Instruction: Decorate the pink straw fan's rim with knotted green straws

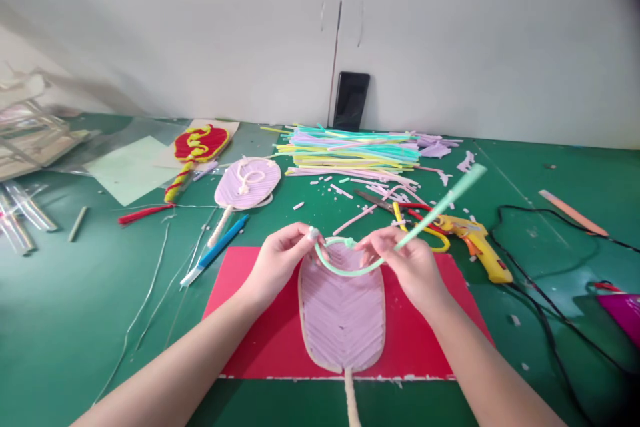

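Green strip: a long pale green strip (350,271) is bent into a loop over the top end of the purple fan, with a small knot at the top of the loop; its free end runs up and to the right, past the glue gun.
Left hand: the left hand (277,260) pinches the left side of the loop between thumb and fingertips, closed narrowly around it; one fingertip seems to carry a pale wrap.
Right hand: the right hand (410,260) grips the strip where the loop meets the free end, fingers curled tight on it.
Purple fan: a leaf-shaped purple fan (343,320) woven from strips lies flat under both hands, its twisted cream handle pointing toward the person.
Red sheet: the fan rests on a red sheet (260,340) laid on the green table (75,320).
Glue gun: a yellow glue gun (480,247) lies just right of the right hand, its black cord trailing off to the right.
Strip pile: a heap of pastel strips (350,150) sits farther back, with cut scraps scattered in front of it.
Finished fans: a second purple fan (249,183) and a red and yellow fan (200,143) lie back left.
Blue knife: a blue knife (215,250) lies beside the red sheet's left corner.
Phone: a dark phone (351,100) leans upright against the wall.
Left edge: clear plastic sleeves (23,213) are stacked there, somewhat blurred.
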Motion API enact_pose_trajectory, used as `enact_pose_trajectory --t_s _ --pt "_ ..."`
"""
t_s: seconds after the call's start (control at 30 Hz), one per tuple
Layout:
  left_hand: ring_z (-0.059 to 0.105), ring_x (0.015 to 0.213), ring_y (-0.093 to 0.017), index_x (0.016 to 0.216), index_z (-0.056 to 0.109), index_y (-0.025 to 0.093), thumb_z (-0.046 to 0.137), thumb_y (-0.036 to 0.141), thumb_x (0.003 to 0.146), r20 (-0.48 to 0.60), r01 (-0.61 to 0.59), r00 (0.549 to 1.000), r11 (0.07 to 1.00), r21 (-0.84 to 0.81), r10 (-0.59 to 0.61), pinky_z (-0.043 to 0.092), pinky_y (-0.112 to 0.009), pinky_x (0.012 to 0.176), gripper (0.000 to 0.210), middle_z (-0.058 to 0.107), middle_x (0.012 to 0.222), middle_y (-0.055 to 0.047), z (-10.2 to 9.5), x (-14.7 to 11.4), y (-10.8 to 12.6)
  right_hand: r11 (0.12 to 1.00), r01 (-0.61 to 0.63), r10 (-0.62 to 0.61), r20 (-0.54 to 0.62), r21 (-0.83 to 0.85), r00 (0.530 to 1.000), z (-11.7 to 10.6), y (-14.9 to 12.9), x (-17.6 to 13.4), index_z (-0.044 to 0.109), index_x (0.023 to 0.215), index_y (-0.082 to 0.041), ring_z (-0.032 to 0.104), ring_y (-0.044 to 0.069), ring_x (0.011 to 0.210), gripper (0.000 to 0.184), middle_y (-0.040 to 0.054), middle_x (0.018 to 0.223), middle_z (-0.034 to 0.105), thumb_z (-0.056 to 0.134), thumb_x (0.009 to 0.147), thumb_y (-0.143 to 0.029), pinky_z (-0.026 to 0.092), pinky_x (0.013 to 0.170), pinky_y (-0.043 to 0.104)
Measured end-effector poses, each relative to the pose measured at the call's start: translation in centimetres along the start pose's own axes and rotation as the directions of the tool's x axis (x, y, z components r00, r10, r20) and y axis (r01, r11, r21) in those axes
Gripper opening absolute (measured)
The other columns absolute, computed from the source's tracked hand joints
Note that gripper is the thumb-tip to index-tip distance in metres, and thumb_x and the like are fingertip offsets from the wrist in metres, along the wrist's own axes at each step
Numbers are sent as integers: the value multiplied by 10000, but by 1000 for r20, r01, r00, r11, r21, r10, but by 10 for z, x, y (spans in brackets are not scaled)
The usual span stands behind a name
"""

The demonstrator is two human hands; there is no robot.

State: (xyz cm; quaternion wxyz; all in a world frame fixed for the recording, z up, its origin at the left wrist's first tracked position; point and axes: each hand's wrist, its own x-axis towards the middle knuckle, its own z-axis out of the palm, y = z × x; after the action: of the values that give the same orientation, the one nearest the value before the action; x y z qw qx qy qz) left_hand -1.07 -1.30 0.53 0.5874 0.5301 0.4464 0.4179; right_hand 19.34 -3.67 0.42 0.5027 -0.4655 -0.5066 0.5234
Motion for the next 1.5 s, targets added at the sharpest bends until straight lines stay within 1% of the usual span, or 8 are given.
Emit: enact_pose_trajectory --t_s 0.17,0.37,0.63,0.77,1.0,1.2,1.37,1.5 --pt "565 665 -120 726 589 153 531 343 828 -24 -63 997 985 159 68 451 -225 659 224 626 697 -6 4 -3 4 982 4 5 51 -189 999 0 1 -2 692 809 -193 623 138 644 375 30 706 653 444 887 -464 511 536 228" --pt "548 610 -113 688 580 149 514 347 827 -79 -4 997 983 184 19 440 -213 607 251 587 621 8 7 -2 10 992 -128 129 126 -18 984 0 -13 -17 655 772 -185 594 111 497 210 -25 531 611 621 800 -391 519 537 233" --pt "572 667 -117 866 560 143 433 367 876 -240 -107 962 987 116 133 445 -219 607 258 601 718 -12 13 8 14 975 -214 223 -243 63 944 7 -15 -45 639 779 -158 693 180 692 263 63 747 729 673 741 -417 582 652 292" --pt "566 682 -105 831 553 146 393 323 903 -230 -284 912 928 241 338 439 -210 640 250 588 710 -5 13 27 29 974 -218 225 -241 53 944 14 -10 -52 629 761 -174 700 193 674 261 68 771 737 675 733 -430 587 644 297" --pt "574 785 -123 858 559 146 326 275 943 93 -531 797 619 578 597 428 -244 749 280 622 819 -40 26 46 50 986 -167 164 -263 12 951 23 2 -62 624 759 -184 708 252 670 282 95 780 738 648 742 -464 593 603 344" --pt "586 869 -171 990 554 127 382 204 918 503 -701 643 181 689 578 436 -315 769 202 656 980 -78 28 -6 34 995 -102 104 -281 21 954 28 4 -75 649 931 -183 683 266 909 278 115 953 722 575 819 -426 595 720 341" --pt "570 1019 -198 1068 555 103 420 165 900 636 -785 549 72 616 542 430 -354 907 224 644 1105 -109 10 -50 8 987 -112 73 -293 -119 953 22 4 -86 657 935 -181 705 232 828 234 100 923 731 572 833 -373 598 702 301" --pt "569 1064 -223 1090 572 97 486 185 874 730 -837 470 -12 547 496 442 -361 920 249 632 1158 -105 6 -68 -1 925 -21 -104 -307 -379 946 19 8 -95 674 911 -201 714 189 704 171 62 876 739 555 849 -307 590 637 228"
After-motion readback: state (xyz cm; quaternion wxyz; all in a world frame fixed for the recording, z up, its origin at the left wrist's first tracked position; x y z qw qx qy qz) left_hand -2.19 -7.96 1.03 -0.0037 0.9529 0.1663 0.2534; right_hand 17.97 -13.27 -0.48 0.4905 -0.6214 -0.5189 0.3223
